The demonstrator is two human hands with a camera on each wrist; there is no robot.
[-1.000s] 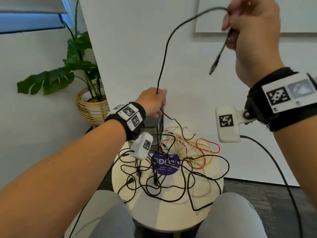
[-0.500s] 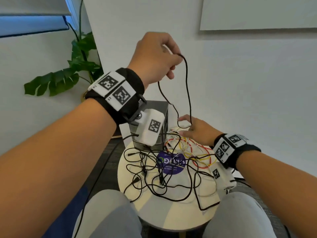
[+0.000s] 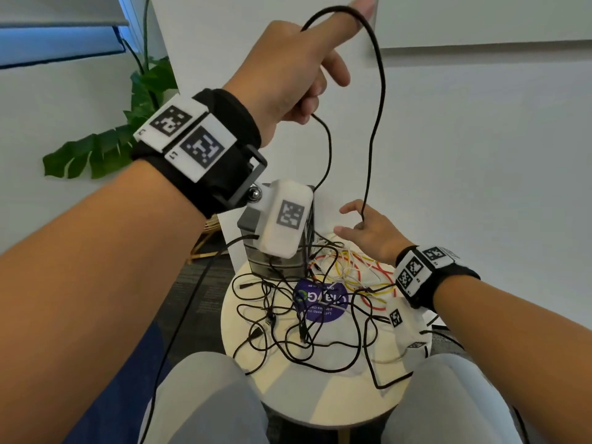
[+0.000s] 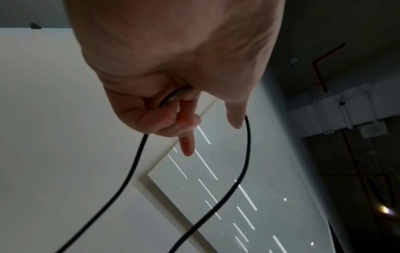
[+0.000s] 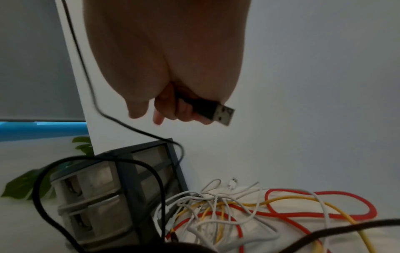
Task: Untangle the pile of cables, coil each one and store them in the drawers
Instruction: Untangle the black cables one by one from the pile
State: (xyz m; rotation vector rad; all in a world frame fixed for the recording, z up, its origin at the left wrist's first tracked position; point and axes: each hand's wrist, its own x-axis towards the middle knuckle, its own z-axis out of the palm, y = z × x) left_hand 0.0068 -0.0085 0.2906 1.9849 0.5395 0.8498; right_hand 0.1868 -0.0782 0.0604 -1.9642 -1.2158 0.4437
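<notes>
My left hand (image 3: 298, 68) is raised high and grips a black cable (image 3: 378, 100). The cable runs through its curled fingers (image 4: 151, 116) and loops over the stretched index finger. From there it drops to my right hand (image 3: 368, 233), low over the table, which holds the cable's USB plug (image 5: 213, 109) in curled fingers. A tangle of black cables (image 3: 288, 328) lies on the round table (image 3: 320, 398). Red, yellow and white cables (image 3: 352, 274) lie under my right hand. The grey drawer unit (image 5: 103, 196) stands at the back, partly hidden by my left wrist camera.
A purple sticker (image 3: 320, 302) marks the table's middle. A leafy plant (image 3: 105, 149) in a wicker pot stands on the floor at the left. A white wall rises just behind the table. My knees (image 3: 205, 402) press up to the table's near edge.
A second ago my right hand held the cable up high and my left hand was low. The hands have swapped heights, and my left hand has since risen further, widening the loop.
</notes>
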